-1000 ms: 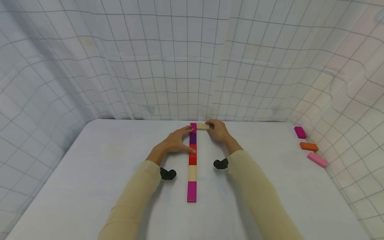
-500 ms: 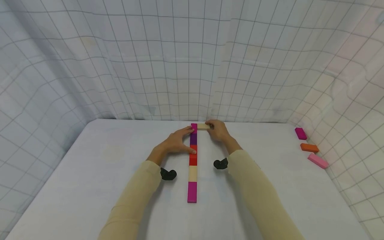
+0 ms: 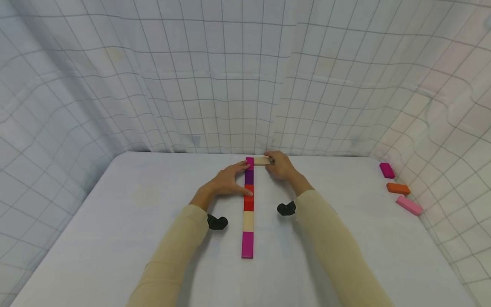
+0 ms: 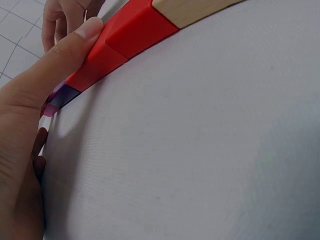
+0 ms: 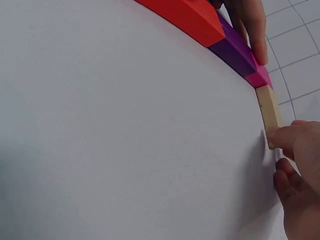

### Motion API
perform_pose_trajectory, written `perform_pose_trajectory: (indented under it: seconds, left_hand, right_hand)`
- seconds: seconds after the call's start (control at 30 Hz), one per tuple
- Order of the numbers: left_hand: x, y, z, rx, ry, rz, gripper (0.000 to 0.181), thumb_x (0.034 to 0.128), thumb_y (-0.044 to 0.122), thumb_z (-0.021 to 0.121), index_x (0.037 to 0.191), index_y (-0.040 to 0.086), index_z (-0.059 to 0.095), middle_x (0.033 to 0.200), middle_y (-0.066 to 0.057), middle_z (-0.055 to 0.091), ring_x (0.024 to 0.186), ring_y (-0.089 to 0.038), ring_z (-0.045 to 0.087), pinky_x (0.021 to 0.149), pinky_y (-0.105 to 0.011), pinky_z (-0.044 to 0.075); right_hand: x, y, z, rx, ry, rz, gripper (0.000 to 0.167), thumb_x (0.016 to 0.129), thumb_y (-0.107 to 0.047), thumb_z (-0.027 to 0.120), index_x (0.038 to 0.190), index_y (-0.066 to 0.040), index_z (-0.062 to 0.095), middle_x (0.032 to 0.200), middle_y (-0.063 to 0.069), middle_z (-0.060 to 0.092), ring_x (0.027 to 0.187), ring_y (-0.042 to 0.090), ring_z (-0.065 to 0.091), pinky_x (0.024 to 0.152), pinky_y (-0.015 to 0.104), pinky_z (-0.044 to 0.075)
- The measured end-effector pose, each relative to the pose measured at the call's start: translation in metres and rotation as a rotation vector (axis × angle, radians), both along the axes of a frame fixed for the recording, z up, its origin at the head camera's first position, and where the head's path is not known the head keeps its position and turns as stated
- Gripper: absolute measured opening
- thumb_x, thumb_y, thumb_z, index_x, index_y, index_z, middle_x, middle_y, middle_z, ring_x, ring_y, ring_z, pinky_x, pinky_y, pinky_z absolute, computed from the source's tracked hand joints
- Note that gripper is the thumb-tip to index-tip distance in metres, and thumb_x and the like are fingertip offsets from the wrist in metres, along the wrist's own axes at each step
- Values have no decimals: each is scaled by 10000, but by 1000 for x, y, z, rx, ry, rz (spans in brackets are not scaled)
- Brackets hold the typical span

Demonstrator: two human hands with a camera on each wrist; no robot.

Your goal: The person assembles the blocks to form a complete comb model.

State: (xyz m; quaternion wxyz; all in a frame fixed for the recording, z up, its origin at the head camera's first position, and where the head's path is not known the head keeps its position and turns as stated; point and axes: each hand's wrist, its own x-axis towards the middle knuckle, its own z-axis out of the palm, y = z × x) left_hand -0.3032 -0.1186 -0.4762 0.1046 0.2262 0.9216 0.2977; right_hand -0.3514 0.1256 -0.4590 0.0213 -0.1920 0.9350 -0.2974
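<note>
Pale block (image 3: 261, 161) lies near the table's (image 3: 330, 183) far edge, left end against the far magenta block (image 3: 249, 160). The right hand (image 3: 281, 166) pinches its right end; the left hand (image 3: 224, 181) spreads wide, touching that magenta and a red block (image 3: 249, 186). Squaring the join seems in hand; the next move likely needs gentle release. Since the earlier frame, only the view has shifted slightly.

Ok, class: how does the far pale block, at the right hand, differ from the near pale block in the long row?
The far pale block lies crosswise, while the near pale block lies lengthwise. The right hand pinches and partly hides the far pale block; the near pale block is untouched and shows whole in the head view. Both are wood-coloured.
</note>
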Motion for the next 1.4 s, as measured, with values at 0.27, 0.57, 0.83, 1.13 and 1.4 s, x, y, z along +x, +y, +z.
perform_pose_trajectory:
  seconds: [0.27,0.57,0.83,1.13,1.4]
  left_hand:
    - [-2,2,-2,9,8,-7,1055,760,586,836,1626,208,369,1695,-10,247,1538,-290,221,1194,-633,190]
    - [0,4,-2,10,-12,2,1063,757,599,831,1633,229,355,1698,-2,237,1542,-291,208,1187,-652,185]
    - [1,3,-2,-7,4,-5,1047,767,599,812,1632,228,356,1700,19,227,1544,-274,206,1191,-656,160]
    - [0,1,-1,3,7,-5,1058,758,600,820,1632,228,355,1698,6,236,1540,-283,214,1188,-662,163]
    - [0,1,-1,-7,9,4,1048,765,582,816,1635,236,346,1695,15,243,1537,-266,219,1192,-627,205]
  right_hand:
    - [3,17,16,-8,-78,35,557,990,-83,668,1520,-54,497,1457,221,535,1286,394,556,1041,497,484]
    - [15,37,26,-24,-55,89,550,1000,-107,660,1517,-30,490,1439,238,550,1275,421,547,1050,536,466]
    - [24,57,33,-5,-35,86,544,1014,-123,652,1519,-18,480,1421,259,554,1274,419,544,1045,535,465]
    - [35,83,40,-32,-21,63,522,1021,-103,645,1509,-4,487,1419,270,545,1290,433,521,1047,554,452]
    - [46,120,44,-20,2,25,524,1017,-100,661,1504,-8,491,1404,269,549,1280,426,528,1028,566,467]
